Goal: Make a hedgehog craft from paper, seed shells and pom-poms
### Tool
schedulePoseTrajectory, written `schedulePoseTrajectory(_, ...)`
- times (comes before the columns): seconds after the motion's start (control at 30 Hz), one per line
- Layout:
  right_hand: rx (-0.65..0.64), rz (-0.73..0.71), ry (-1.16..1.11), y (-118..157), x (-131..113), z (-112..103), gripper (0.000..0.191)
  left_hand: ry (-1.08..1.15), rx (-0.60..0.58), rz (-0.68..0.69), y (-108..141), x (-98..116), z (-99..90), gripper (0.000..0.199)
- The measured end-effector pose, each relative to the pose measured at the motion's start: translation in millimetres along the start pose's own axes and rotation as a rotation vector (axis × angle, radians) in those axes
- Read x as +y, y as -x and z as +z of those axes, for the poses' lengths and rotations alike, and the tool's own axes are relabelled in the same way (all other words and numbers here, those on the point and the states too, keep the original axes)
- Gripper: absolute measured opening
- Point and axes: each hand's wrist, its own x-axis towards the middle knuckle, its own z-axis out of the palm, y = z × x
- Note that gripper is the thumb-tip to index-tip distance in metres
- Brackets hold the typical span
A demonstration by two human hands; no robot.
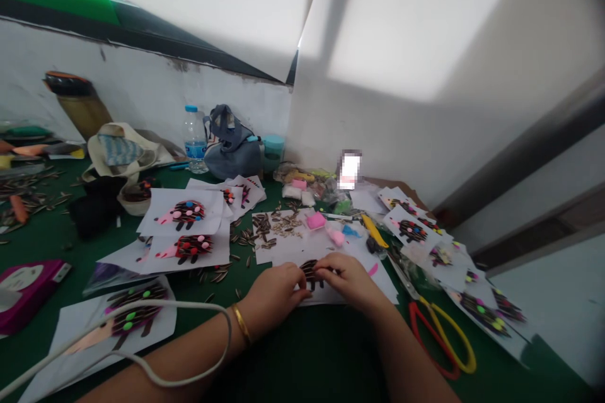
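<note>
My left hand (276,292) and my right hand (347,277) meet over a white sheet (378,280) on the green table. Between their fingertips lies a dark seed figure (312,270) stuck on the sheet; both hands pinch at it. A gold bangle (241,322) circles my left wrist. Just beyond the hands a pile of loose striped seeds (276,226) lies on another sheet, with pink clay lumps (316,221) beside it.
Finished seed hedgehog sheets (186,214) lie left and right (411,231). Red and yellow scissors (444,337) sit at my right forearm. A white cable (155,308) loops over my left arm. A water bottle (195,138), bag (231,147) and phone (350,169) stand by the wall.
</note>
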Motion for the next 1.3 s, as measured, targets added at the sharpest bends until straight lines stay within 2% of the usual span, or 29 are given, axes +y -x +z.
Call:
schedulePoseTrajectory(0.1, -0.098, 0.019, -0.162, 2, -7, 6, 0.014, -0.012, 0.071, 0.003, -2, -2, -1.3, 0.018)
schedulePoseTrajectory(0.27, -0.082, 0.113, -0.376, 4, -6, 14, 0.012, 0.017, 0.126, 0.053, -1, -1, -0.3, 0.013)
schedulePoseTrajectory(0.37, -0.069, 0.124, -0.403, 4, -3, 13, 0.012, 0.056, 0.144, 0.077, -1, -1, -0.7, 0.014)
schedulePoseTrajectory(0.53, 0.026, 0.114, -0.322, 5, 9, 10, 0.012, -0.014, 0.124, 0.012, -2, -3, -3.4, 0.019)
schedulePoseTrajectory(0.7, 0.161, 0.182, -0.057, 5, 27, 2, 0.015, -0.197, 0.052, -0.092, -2, -9, -8.3, 0.037)
schedulePoseTrajectory(0.77, 0.163, 0.168, 0.023, 4, 30, 0, 0.015, -0.249, 0.005, -0.132, -2, -11, -9.7, 0.043)
schedulePoseTrajectory(0.9, 0.116, 0.165, 0.086, 2, 28, 2, 0.017, -0.28, -0.056, -0.15, -2, -12, -10.6, 0.041)
schedulePoseTrajectory(1.0, 0.081, 0.188, 0.103, 1, 25, 5, 0.017, -0.282, -0.065, -0.154, -3, -12, -10.3, 0.038)
schedulePoseTrajectory(1.1, 0.058, 0.14, 0.163, -1, 25, 10, 0.016, -0.3, -0.072, -0.145, -3, -12, -10.3, 0.038)
schedulePoseTrajectory(1.3, 0.075, 0.105, 0.266, -3, 25, 17, 0.014, -0.327, -0.088, -0.133, -3, -11, -12.5, 0.039)
